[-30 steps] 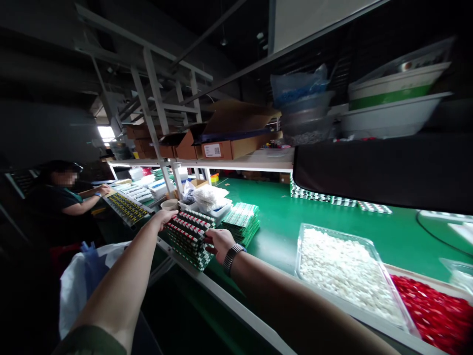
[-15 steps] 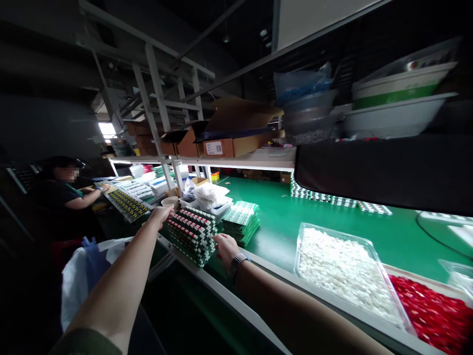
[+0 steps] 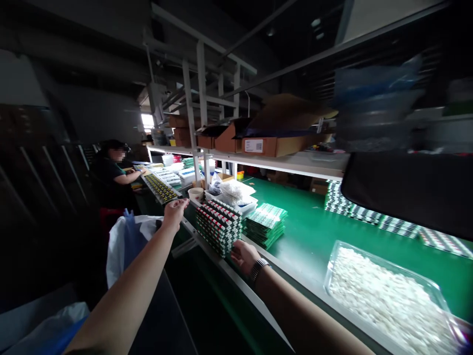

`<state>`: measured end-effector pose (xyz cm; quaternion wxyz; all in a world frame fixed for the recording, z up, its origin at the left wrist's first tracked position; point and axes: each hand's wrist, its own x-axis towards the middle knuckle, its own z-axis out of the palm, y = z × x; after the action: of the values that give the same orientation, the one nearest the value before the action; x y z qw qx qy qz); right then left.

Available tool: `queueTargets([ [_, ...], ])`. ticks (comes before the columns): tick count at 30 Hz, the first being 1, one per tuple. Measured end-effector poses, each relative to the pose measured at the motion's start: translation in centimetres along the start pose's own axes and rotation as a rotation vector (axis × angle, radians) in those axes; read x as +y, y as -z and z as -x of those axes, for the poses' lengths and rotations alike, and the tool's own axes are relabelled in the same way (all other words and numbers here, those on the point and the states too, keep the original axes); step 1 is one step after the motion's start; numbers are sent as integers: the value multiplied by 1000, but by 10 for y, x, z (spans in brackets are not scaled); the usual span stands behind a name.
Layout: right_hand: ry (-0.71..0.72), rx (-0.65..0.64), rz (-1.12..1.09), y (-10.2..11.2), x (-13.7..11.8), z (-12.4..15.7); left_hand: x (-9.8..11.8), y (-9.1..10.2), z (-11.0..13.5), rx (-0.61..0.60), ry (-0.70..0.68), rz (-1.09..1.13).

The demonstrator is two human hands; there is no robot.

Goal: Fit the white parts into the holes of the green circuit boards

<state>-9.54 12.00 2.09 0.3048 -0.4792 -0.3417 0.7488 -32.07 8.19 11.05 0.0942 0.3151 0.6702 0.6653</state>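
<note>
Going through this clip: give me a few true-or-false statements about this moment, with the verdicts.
1. The left hand grips the stack of circuit boards. False: it is raised and open, apart from the stack.
2. A metal-banded watch is on the right hand's wrist. True.
3. A clear tray of white parts sits on the green bench. True.
4. A co-worker is at the far right of the view. False: the co-worker is at the left, beyond the left hand.

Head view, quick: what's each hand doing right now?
Left hand: open, empty, raised near the stack of circuit boards.
Right hand: open, at the stack's near end, no clear grip on it.
</note>
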Motion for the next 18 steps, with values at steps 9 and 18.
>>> queueTargets([
  [9,-7,4,9,-6,-3,0,4,41,20,47,-23,108],
  [18,17,40,-19,-10,-2,-6,10,45,28,15,33,91],
])
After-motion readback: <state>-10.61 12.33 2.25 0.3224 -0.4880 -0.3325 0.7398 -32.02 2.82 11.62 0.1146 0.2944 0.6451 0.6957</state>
